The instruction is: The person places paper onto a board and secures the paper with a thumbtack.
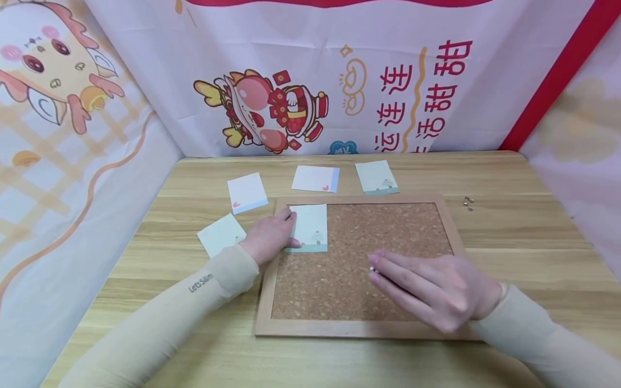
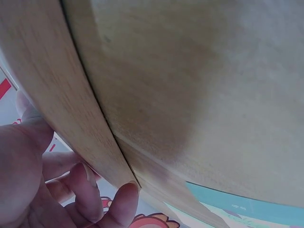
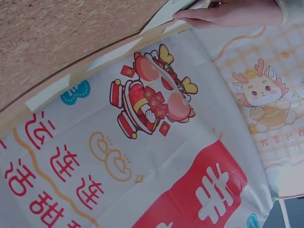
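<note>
A cork board (image 1: 388,226) with a wooden frame lies on the table. On its upper left corner is a pale green note sheet (image 1: 312,223) with a tree printed near its bottom edge. My left hand (image 1: 269,234) rests over the frame's left side, its fingers and thumb touching the sheet's left edge. In the left wrist view the left hand (image 2: 52,185) is beside the wooden frame (image 2: 61,85). Above the middle of the cork, my right hand (image 1: 427,288) pinches a small silvery thumbtack (image 1: 372,269) between its fingertips. The right wrist view leaves out the right hand.
Beyond the board lie a white note (image 1: 247,192), another with a blue side strip (image 1: 310,177) and a green one (image 1: 377,175). One more green note (image 1: 218,233) is partly behind the left arm. Several small metal tacks (image 1: 468,203) lie right of the board.
</note>
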Motion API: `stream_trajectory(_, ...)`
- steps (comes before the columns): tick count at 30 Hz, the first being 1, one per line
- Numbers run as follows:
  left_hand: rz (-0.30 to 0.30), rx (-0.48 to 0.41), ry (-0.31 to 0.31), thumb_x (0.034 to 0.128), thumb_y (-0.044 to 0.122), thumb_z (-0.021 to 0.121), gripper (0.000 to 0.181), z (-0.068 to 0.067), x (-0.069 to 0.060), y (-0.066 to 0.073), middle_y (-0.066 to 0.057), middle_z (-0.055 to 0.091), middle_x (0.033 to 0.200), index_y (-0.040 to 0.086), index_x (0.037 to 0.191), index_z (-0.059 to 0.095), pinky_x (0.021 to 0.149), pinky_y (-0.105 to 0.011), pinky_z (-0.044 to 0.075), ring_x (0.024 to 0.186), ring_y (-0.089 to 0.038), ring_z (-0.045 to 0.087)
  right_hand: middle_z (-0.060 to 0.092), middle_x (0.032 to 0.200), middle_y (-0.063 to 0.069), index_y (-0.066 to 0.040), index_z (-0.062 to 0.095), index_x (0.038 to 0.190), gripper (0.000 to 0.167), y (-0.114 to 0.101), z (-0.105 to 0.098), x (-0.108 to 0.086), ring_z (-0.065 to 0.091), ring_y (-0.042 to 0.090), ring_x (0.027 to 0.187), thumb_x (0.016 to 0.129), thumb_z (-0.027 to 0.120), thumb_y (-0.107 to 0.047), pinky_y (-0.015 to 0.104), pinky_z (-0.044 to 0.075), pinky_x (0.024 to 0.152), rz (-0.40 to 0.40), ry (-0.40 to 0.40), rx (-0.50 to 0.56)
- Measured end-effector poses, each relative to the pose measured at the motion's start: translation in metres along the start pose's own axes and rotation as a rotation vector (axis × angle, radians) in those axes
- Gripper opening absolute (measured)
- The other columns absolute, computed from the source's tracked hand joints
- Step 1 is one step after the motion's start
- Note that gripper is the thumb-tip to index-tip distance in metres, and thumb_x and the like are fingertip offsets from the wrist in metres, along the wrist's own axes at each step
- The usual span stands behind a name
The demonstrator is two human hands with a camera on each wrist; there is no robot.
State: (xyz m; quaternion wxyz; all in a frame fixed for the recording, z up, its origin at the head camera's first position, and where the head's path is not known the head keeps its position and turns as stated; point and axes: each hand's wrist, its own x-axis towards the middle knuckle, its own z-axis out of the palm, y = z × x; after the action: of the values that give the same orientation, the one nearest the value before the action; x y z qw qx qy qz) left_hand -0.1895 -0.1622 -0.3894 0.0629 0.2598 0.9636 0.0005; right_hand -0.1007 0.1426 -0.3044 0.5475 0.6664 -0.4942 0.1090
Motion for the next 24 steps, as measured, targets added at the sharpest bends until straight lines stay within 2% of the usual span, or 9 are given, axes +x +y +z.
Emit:
stream_trajectory(4,-0.004,-0.004,-0.002,0.0922,0.045,0.062,0.075,0.0,0.0,0.0,-0.022,0.047,0.137,-0.007,0.143,0.045,0.077,-0.046,0.054,0.084,-0.035,0.064,0.07,0.089,0.03,0.016,0.071,0.093,0.021,-0.001,0.0,0.002,0.072,0.034,0.075,0.097,0.056,0.003,0.033,0.056,0.054,-0.025,0.0,-0.01)
stream_trajectory(8,-0.003,-0.001,0.003,0.0922,0.045,0.063,0.075,0.0,0.0,0.0,-0.021,0.048,0.137,-0.006,0.143,0.045,0.075,-0.045,0.054,0.083,-0.034,0.064,0.07,0.09,0.03,0.016,0.071,0.095,0.02,0.0,-0.001,0.005,0.072,0.033,0.074,0.097,0.055,0.004,0.032,0.056,0.054,-0.011,-0.024,-0.021)
stream_trajectory(13,-0.001,0.011,-0.01,0.0932,0.045,0.061,0.074,0.0,-0.001,-0.001,-0.024,0.045,0.142,-0.003,0.146,0.043,0.077,-0.046,0.054,0.088,-0.036,0.065,0.07,0.093,0.029,0.016,0.069,0.1,0.023,0.007,0.001,0.006,0.072,0.032,0.073,0.1,0.05,0.004,0.035,0.056,0.055,0.07,-0.074,-0.003)
stream_trajectory(16,0.024,0.044,-0.018,0.0942,0.045,0.058,0.07,-0.001,-0.003,-0.001,-0.028,0.043,0.145,0.009,0.152,0.04,0.075,-0.046,0.055,0.087,-0.036,0.066,0.071,0.096,0.027,0.014,0.07,0.102,0.023,0.013,0.005,0.003,0.072,0.032,0.075,0.1,0.049,0.005,0.037,0.056,0.059,0.163,-0.089,0.001)
stream_trajectory(19,0.073,0.069,-0.004,0.0947,0.044,0.056,0.064,-0.002,-0.004,0.0,-0.029,0.048,0.138,0.022,0.153,0.041,0.065,-0.041,0.054,0.073,-0.03,0.064,0.071,0.1,0.023,0.01,0.071,0.103,0.022,0.022,0.012,-0.004,0.072,0.032,0.08,0.1,0.051,0.004,0.039,0.057,0.066,0.298,-0.109,0.035)
stream_trajectory(22,0.108,0.069,0.011,0.0954,0.044,0.056,0.06,-0.003,-0.003,-0.001,-0.025,0.052,0.129,0.029,0.152,0.042,0.057,-0.037,0.051,0.063,-0.023,0.056,0.072,0.102,0.017,0.005,0.072,0.105,0.022,0.033,0.021,-0.018,0.071,0.029,0.086,0.102,0.052,-0.003,0.039,0.057,0.074,0.469,-0.198,0.101)
stream_trajectory(24,0.115,0.059,0.007,0.096,0.044,0.055,0.058,-0.003,-0.003,0.0,-0.024,0.052,0.126,0.03,0.151,0.043,0.057,-0.038,0.05,0.063,-0.022,0.055,0.072,0.101,0.013,0.003,0.073,0.106,0.016,0.042,0.029,-0.027,0.071,0.026,0.089,0.098,0.06,-0.003,0.038,0.057,0.076,0.598,-0.265,0.163)
